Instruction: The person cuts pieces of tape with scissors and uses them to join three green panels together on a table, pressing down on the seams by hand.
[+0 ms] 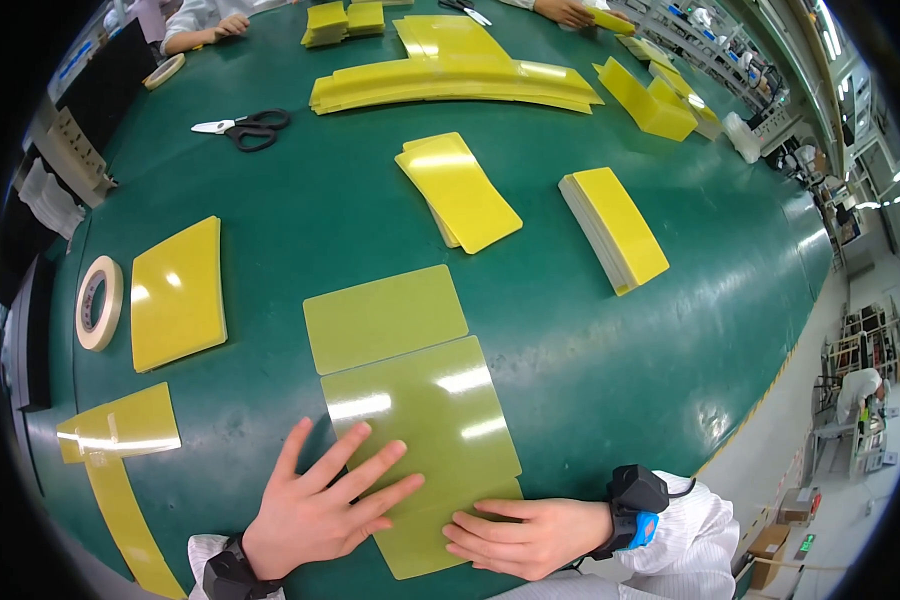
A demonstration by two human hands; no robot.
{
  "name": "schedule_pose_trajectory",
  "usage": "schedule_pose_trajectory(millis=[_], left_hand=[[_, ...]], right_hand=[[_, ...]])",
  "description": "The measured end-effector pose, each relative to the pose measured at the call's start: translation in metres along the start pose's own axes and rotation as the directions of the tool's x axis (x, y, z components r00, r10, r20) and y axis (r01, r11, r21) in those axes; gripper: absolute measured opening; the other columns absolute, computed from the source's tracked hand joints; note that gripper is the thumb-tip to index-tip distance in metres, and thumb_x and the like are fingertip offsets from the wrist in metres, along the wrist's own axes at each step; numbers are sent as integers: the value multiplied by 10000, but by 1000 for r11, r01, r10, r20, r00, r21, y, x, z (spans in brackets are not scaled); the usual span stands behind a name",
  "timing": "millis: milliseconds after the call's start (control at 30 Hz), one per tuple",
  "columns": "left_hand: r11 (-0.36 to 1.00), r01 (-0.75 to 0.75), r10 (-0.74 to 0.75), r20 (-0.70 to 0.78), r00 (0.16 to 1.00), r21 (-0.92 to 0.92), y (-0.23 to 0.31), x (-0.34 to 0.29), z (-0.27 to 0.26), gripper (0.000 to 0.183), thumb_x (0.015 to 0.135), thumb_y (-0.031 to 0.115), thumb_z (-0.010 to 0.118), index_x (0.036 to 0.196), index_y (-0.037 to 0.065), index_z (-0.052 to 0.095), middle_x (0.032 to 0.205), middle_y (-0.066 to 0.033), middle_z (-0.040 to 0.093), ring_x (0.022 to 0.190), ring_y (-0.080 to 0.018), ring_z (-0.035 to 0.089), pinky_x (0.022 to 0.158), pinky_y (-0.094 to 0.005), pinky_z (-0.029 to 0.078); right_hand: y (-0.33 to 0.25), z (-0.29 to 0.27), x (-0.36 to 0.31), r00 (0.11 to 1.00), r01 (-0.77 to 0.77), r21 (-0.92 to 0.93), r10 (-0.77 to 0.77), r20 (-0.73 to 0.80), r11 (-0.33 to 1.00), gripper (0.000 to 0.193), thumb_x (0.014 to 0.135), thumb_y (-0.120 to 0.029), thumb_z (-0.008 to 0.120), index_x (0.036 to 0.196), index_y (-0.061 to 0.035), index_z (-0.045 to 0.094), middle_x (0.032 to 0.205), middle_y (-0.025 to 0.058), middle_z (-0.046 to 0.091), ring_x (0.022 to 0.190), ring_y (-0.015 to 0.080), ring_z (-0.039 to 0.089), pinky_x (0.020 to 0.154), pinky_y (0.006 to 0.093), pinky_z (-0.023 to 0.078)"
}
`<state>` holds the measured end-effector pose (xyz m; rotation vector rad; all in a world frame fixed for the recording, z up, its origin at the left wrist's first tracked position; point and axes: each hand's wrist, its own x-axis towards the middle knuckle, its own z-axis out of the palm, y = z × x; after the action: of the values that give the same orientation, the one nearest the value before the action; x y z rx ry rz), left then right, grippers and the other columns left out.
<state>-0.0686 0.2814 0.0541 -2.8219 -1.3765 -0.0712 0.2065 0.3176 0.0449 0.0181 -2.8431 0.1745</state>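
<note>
Three thin translucent yellow-green sheets lie in a column in front of me. The far sheet (385, 318) and the larger middle sheet (435, 420) sit edge to edge with a narrow gap. The near sheet (420, 550) adjoins or slightly overlaps the middle one; I cannot tell which. My left hand (315, 510) is open, fingers spread, with its fingertips over the left side of the middle and near sheets. My right hand (530, 540) is open too, its outstretched fingers at the right edge of the near sheet. Neither hand grips anything.
On the green table (560, 400) lie a yellow sheet stack (178, 295), a tape roll (100, 303), a T-shaped yellow piece (120, 430), scissors (245, 127), loose yellow cards (460, 190) and a card stack (615, 230). Co-workers' hands (232, 26) show across the table.
</note>
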Motion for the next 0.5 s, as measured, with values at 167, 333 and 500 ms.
schedule_pose_trajectory(millis=[167,333,500], left_hand=[[986,-8,21,73,997,-164,2,3,2,581,765,510,658,1325,399,548,1460,45,437,1370,-237,373,1123,-569,232],[986,12,5,102,995,-168,3,2,5,584,764,506,669,1325,397,549,1464,39,434,1385,-235,350,1136,-536,231],[984,18,0,98,995,-180,4,2,3,587,755,458,705,1318,381,559,1457,31,440,1383,-254,355,1136,-521,244]], right_hand=[[-4,2,-6,1000,6,-25,-6,-7,1000,325,933,-222,568,1134,19,652,1187,109,630,1066,223,606,925,342,487],[-3,4,-7,1000,14,-19,-14,-11,1000,318,925,-210,573,1129,21,653,1185,111,630,1068,224,603,924,342,488],[-2,3,-5,1000,15,-5,-15,-1,1000,314,923,-207,574,1127,18,655,1189,109,627,1070,221,601,923,342,488]])
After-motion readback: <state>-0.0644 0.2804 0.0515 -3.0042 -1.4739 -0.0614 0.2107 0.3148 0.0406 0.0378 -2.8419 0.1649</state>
